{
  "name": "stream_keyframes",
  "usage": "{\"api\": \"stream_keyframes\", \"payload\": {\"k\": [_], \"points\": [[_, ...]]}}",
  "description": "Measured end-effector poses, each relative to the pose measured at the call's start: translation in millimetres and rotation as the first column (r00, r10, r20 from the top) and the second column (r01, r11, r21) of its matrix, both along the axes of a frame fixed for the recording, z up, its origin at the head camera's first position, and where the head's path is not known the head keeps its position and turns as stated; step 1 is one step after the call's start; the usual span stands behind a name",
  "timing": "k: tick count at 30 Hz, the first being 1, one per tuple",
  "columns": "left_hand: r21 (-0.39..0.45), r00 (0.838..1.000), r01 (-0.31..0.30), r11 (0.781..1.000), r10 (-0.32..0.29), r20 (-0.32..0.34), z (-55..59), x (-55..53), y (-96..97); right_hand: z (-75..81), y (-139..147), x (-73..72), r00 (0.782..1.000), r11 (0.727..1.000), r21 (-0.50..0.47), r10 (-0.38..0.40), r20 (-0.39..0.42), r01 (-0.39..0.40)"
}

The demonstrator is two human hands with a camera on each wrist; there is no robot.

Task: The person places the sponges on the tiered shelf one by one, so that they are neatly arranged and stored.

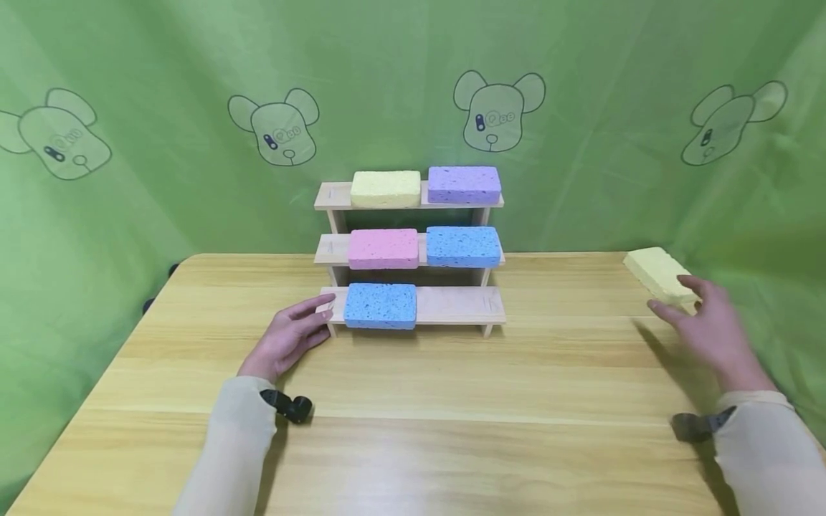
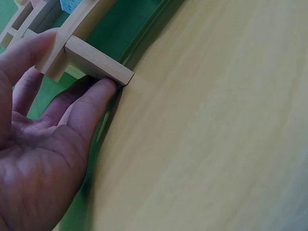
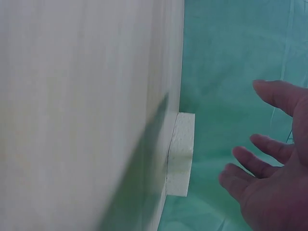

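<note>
My left hand (image 1: pixel 290 340) grips the left end of a three-tier wooden display rack (image 1: pixel 459 304). In the left wrist view its thumb lies at the end of the lowest board, while other fingertips touch the rack leg (image 2: pixel 98 62). On that board sits a blue sponge (image 1: pixel 380 305). My right hand (image 1: pixel 716 326) hovers with thumb and fingers spread beside a pale yellow sponge (image 1: pixel 658 272) at the table's back right corner. The right wrist view shows a gap between the fingers and this sponge (image 3: pixel 181 154).
Above, the middle tier carries a pink sponge (image 1: pixel 383 249) and another blue sponge (image 1: pixel 463 246). The top tier holds a second yellow sponge (image 1: pixel 386 189) and a purple sponge (image 1: pixel 464 185). A green curtain (image 1: pixel 387 57) hangs behind the wooden table (image 1: pixel 452 408) and along its sides.
</note>
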State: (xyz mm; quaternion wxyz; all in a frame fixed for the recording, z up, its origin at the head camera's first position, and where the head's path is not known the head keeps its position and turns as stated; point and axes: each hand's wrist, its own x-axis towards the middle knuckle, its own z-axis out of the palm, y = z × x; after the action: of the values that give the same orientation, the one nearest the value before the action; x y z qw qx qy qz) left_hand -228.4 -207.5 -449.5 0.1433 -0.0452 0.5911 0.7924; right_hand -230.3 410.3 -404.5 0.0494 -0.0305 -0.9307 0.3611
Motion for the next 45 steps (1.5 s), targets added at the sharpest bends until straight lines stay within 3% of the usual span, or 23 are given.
{"api": "stream_keyframes", "payload": {"k": [7, 18, 29, 32, 36, 40, 45], "points": [[-0.005, 1.000, 0.001, 1.000, -0.001, 0.007, 0.6, 0.4, -1.4, 0.9, 13, -12.4, 1.000, 0.999, 0.031, -0.021, -0.009, 0.021], [-0.020, 1.000, 0.008, 1.000, -0.008, 0.014, 1.6, 0.7, -0.8, -6.5, 35, -29.9, 0.995, 0.997, 0.076, -0.039, 0.087, 0.032], [-0.013, 1.000, 0.011, 1.000, -0.011, 0.002, 0.0, 1.0, -0.8, -9.4, 49, -49.3, 0.981, 0.975, 0.221, -0.056, 0.188, 0.013], [-0.012, 1.000, 0.013, 1.000, -0.013, -0.002, -0.3, 0.1, -0.4, -9.4, 51, -53.4, 0.977, 0.969, 0.247, -0.027, 0.210, -0.027], [-0.013, 1.000, 0.012, 1.000, -0.012, -0.004, -0.6, 0.2, -0.6, -11.6, 53, -57.5, 0.980, 0.960, 0.276, -0.001, 0.201, -0.055], [-0.015, 1.000, 0.014, 1.000, -0.014, -0.005, -0.7, 0.6, -0.3, -14.3, 56, -57.5, 0.985, 0.956, 0.291, -0.020, 0.171, -0.031], [-0.019, 1.000, 0.010, 1.000, -0.011, -0.005, -0.7, 0.5, -0.6, -13.8, 57, -53.7, 0.982, 0.966, 0.259, -0.024, 0.186, -0.025]]}}
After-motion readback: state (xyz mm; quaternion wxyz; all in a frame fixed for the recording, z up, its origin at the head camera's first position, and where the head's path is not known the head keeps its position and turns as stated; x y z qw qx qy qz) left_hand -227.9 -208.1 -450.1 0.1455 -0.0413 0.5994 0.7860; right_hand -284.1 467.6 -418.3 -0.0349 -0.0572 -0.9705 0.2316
